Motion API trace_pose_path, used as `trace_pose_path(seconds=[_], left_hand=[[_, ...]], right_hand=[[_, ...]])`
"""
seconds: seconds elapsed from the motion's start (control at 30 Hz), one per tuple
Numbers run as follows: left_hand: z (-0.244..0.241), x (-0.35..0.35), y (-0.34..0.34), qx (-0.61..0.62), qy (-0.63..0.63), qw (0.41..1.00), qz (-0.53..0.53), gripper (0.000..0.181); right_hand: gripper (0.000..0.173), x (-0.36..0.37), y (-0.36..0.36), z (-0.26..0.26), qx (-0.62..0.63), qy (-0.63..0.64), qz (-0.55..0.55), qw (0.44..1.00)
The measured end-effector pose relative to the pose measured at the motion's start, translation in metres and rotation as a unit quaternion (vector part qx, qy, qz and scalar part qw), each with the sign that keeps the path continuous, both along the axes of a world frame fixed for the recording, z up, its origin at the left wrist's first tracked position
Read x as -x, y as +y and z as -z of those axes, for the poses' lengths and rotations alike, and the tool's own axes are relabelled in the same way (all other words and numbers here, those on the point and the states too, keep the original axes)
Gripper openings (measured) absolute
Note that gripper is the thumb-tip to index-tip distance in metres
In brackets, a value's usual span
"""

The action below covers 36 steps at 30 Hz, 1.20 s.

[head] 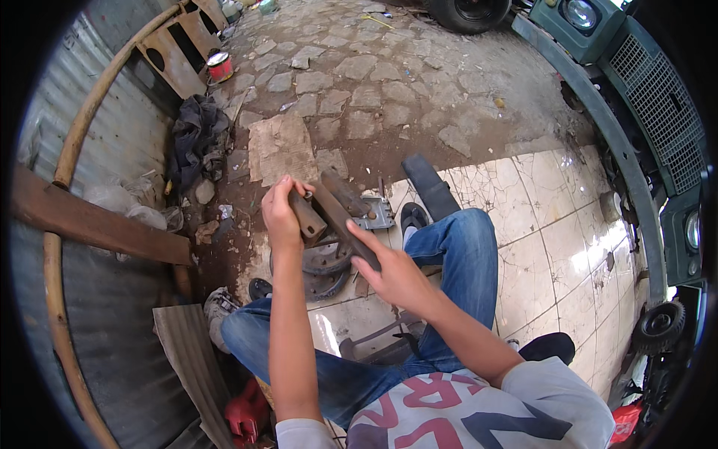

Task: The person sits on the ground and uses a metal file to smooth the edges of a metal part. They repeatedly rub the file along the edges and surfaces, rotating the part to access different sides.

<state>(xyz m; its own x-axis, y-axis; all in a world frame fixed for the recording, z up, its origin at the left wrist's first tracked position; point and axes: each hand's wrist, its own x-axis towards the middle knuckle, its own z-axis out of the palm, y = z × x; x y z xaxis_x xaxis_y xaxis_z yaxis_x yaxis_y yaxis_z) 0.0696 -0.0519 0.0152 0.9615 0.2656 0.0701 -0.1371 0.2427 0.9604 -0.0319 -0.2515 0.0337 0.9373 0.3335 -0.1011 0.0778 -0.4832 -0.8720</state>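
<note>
My left hand (282, 210) is closed around a short rusty metal channel piece (307, 218) with a hole near its end. The fingers of my right hand (387, 266) grip the lower end of a long dark flat bar (342, 216), whose upper end lies beside the channel piece. Whether the two touch cannot be told. Beneath them rest round rusty metal wheel parts (325, 275). A rusty metal tube (346, 193) and a grey metal bracket (378, 213) are just beyond the bar.
Corrugated metal sheets and a brown beam (101, 216) stand at left. A cardboard piece (282, 147) lies ahead, a black padded object (431, 188) near my foot. A red tin (219, 67) stands farther off. A vehicle's bumper (620, 129) curves along the right.
</note>
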Motion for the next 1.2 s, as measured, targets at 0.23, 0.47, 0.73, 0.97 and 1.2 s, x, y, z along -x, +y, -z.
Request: trace_pose_path(seconds=[0.23, 0.47, 0.73, 0.97, 1.2], left_hand=[[-0.006, 0.001, 0.003, -0.008, -0.003, 1.0, -0.013, 0.033], [-0.003, -0.001, 0.002, -0.042, -0.004, 0.999, -0.03, 0.036], [-0.007, 0.001, -0.01, -0.065, -0.012, 0.998, -0.02, 0.036], [-0.003, 0.009, -0.004, -0.076, -0.01, 0.996, -0.036, 0.034], [-0.011, 0.021, -0.014, -0.109, -0.027, 0.994, 0.018, 0.036]], right_hand=[[0.067, -0.006, 0.01, -0.005, 0.045, 0.004, -0.013, 0.999], [0.065, 0.015, -0.029, -0.01, 0.032, -0.053, 0.023, 0.998], [0.058, -0.023, -0.016, 0.014, 0.118, -0.189, 0.004, 0.975], [0.058, 0.006, -0.028, 0.023, 0.138, -0.152, -0.009, 0.979], [0.044, -0.031, 0.013, 0.029, 0.127, -0.1, 0.06, 0.985]])
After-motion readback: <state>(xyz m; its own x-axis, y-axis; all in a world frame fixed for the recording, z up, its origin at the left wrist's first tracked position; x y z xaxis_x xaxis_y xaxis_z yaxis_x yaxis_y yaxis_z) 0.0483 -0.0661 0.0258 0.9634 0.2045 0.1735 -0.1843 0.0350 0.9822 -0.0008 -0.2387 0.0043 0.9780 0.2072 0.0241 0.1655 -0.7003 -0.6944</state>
